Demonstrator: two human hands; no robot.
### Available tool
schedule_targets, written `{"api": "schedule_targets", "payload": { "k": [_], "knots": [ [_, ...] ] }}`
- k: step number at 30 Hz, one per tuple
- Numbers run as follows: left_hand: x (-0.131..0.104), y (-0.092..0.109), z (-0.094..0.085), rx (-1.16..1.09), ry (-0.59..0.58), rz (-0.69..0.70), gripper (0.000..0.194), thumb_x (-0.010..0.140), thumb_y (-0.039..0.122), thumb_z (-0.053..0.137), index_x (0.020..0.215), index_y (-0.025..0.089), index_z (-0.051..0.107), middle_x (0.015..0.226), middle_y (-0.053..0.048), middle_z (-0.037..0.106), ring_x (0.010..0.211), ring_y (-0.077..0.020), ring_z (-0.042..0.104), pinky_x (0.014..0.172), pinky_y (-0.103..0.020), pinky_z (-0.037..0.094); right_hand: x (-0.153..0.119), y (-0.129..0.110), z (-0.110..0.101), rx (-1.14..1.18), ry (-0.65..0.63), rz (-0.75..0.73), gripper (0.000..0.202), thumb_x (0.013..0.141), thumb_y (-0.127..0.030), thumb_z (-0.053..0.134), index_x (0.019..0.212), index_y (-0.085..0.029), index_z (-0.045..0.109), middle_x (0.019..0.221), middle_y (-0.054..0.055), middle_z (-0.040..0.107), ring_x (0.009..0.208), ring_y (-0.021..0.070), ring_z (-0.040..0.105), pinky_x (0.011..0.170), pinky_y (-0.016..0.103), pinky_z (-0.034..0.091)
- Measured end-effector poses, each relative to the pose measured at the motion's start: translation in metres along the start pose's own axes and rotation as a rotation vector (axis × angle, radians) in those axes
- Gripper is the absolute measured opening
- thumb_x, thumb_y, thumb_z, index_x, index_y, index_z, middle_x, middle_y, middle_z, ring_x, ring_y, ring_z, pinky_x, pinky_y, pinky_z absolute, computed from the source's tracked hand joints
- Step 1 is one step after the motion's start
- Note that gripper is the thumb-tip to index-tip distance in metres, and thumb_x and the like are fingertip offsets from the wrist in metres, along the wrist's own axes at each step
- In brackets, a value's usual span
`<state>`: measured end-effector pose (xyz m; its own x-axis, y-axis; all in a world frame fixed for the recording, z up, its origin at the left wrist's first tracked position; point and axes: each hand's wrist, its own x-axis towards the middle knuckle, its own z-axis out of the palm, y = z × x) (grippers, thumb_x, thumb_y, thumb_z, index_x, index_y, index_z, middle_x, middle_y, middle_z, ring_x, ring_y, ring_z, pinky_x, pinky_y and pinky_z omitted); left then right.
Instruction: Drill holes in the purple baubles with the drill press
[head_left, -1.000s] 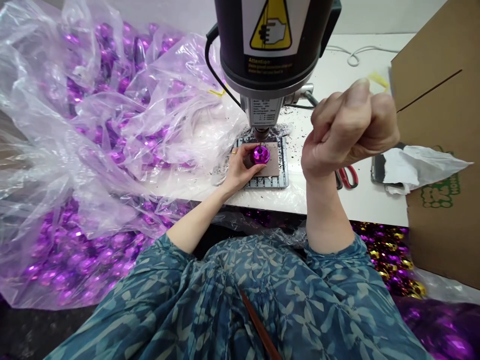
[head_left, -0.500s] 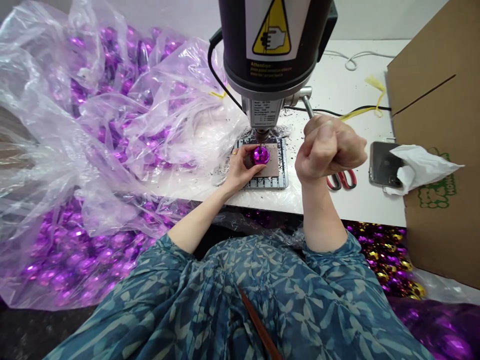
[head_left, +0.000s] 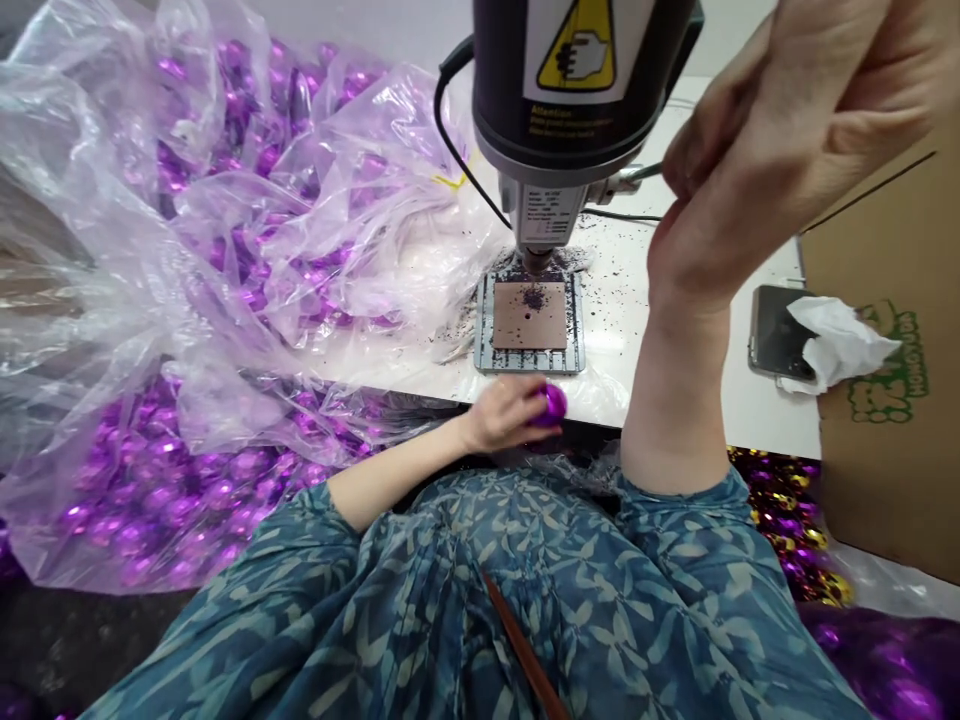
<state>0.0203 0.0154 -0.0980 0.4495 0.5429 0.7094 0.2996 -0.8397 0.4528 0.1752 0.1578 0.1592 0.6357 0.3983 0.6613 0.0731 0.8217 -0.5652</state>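
Observation:
My left hand (head_left: 504,414) is closed around a shiny purple ball (head_left: 553,404) at the front edge of the table. My right hand (head_left: 787,150), large and near the camera, grips the lever (head_left: 646,172) on the right side of a black drill press (head_left: 581,120); the lever's end is hidden in the fingers. Under the drill chuck (head_left: 537,260) lies a square brown board (head_left: 529,328) with a small dark hole and scattered shavings. The board rests on the grey metal base plate (head_left: 486,358).
A clear plastic bag (head_left: 247,210) full of purple balls spreads over the left side. To the right are a dark phone (head_left: 780,335), a crumpled white tissue (head_left: 847,340) and a cardboard box (head_left: 900,450). Purple and gold balls (head_left: 787,510) lie below the table's right front.
My left hand has drawn the purple ball off the board, toward my body. My right hand has risen with the lever, up and to the right.

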Motion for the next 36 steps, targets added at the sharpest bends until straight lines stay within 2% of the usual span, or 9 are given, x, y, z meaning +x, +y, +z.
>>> {"api": "schedule_targets", "payload": {
  "k": [4, 8, 11, 14, 17, 21, 25, 31, 36],
  "knots": [
    [-0.029, 0.022, 0.005, -0.162, -0.250, 0.147, 0.028, 0.108, 0.021, 0.067, 0.126, 0.039, 0.077, 0.125, 0.000, 0.087, 0.092, -0.0225, 0.084, 0.085, -0.031, 0.069, -0.001, -0.001, -0.010, 0.110, -0.054, 0.030, 0.040, 0.106, -0.009, 0.038, 0.073, -0.013, 0.062, 0.050, -0.006, 0.030, 0.045, -0.0015, 0.029, 0.058, 0.021, 0.013],
    [-0.044, 0.020, 0.008, -0.166, -0.254, 0.007, 0.034, 0.110, 0.034, 0.068, 0.142, 0.042, 0.077, 0.120, -0.002, 0.088, 0.088, -0.0230, 0.083, 0.083, -0.031, 0.068, 0.002, 0.000, -0.012, 0.036, -0.076, 0.032, 0.042, 0.104, -0.006, 0.043, 0.065, -0.022, 0.038, 0.052, -0.006, 0.024, 0.044, 0.0009, 0.028, 0.057, 0.028, 0.011],
    [-0.041, 0.013, 0.002, -0.164, -0.174, 0.131, 0.034, 0.101, 0.051, 0.087, 0.133, 0.045, 0.079, 0.112, 0.002, 0.088, 0.079, -0.0192, 0.081, 0.071, -0.031, 0.067, 0.002, -0.003, -0.012, 0.056, -0.093, 0.021, 0.045, 0.102, -0.009, 0.055, 0.067, -0.022, 0.030, 0.053, -0.006, 0.022, 0.044, 0.0016, 0.027, 0.056, 0.028, 0.012],
    [-0.010, -0.018, -0.027, -0.044, -0.020, 0.098, 0.024, 0.109, 0.042, 0.074, 0.133, 0.037, 0.074, 0.111, -0.001, 0.087, 0.094, -0.0208, 0.085, 0.083, -0.037, 0.072, 0.000, -0.008, -0.013, 0.077, -0.117, 0.015, 0.046, 0.102, -0.010, 0.056, 0.067, -0.021, 0.029, 0.051, -0.006, 0.026, 0.043, 0.0024, 0.030, 0.057, 0.027, 0.013],
    [0.042, -0.076, -0.085, 0.143, 0.081, -0.267, 0.034, 0.117, 0.035, 0.051, 0.145, 0.026, 0.068, 0.129, -0.013, 0.084, 0.124, -0.0269, 0.082, 0.111, -0.050, 0.068, -0.001, -0.010, -0.015, 0.127, -0.122, 0.042, 0.042, 0.101, -0.010, 0.058, 0.069, -0.021, 0.033, 0.052, -0.006, 0.027, 0.043, 0.0025, 0.033, 0.056, 0.025, 0.015],
    [0.100, -0.135, -0.173, 0.332, -0.359, -0.646, 0.061, 0.109, 0.059, 0.067, 0.154, 0.016, 0.067, 0.144, -0.020, 0.079, 0.138, -0.0366, 0.076, 0.125, -0.053, 0.057, -0.001, -0.009, -0.015, 0.159, -0.110, 0.035, 0.042, 0.101, -0.009, 0.058, 0.070, -0.021, 0.031, 0.052, -0.007, 0.026, 0.042, 0.0023, 0.032, 0.054, 0.024, 0.012],
    [0.127, -0.139, -0.224, 0.414, -0.746, -0.778, 0.059, 0.110, 0.066, 0.053, 0.126, 0.019, 0.084, 0.110, -0.012, 0.088, 0.110, -0.0310, 0.083, 0.108, -0.041, 0.062, 0.001, -0.008, -0.014, 0.124, -0.101, 0.054, 0.044, 0.101, -0.009, 0.058, 0.068, -0.020, 0.030, 0.052, -0.006, 0.026, 0.042, 0.0020, 0.032, 0.056, 0.024, 0.014],
    [0.134, -0.138, -0.248, 0.350, -0.979, -0.824, 0.038, 0.097, 0.041, 0.061, 0.117, 0.025, 0.089, 0.087, -0.003, 0.085, 0.087, -0.0234, 0.077, 0.098, -0.036, 0.063, 0.003, 0.004, -0.014, 0.105, -0.051, 0.036, 0.037, 0.100, -0.010, 0.060, 0.067, -0.019, 0.043, 0.052, -0.007, 0.019, 0.040, 0.0041, 0.027, 0.053, 0.026, 0.015],
    [0.109, -0.137, -0.236, 0.500, -1.004, -0.908, 0.035, 0.068, 0.018, 0.085, 0.099, 0.031, 0.090, 0.069, 0.001, 0.073, 0.099, -0.0337, 0.081, 0.118, -0.056, 0.057, 0.002, 0.007, -0.015, 0.023, -0.044, 0.021, 0.026, 0.102, -0.011, 0.058, 0.077, -0.017, 0.057, 0.053, -0.007, 0.019, 0.041, 0.0033, 0.027, 0.051, 0.026, 0.015]
  ]
}}
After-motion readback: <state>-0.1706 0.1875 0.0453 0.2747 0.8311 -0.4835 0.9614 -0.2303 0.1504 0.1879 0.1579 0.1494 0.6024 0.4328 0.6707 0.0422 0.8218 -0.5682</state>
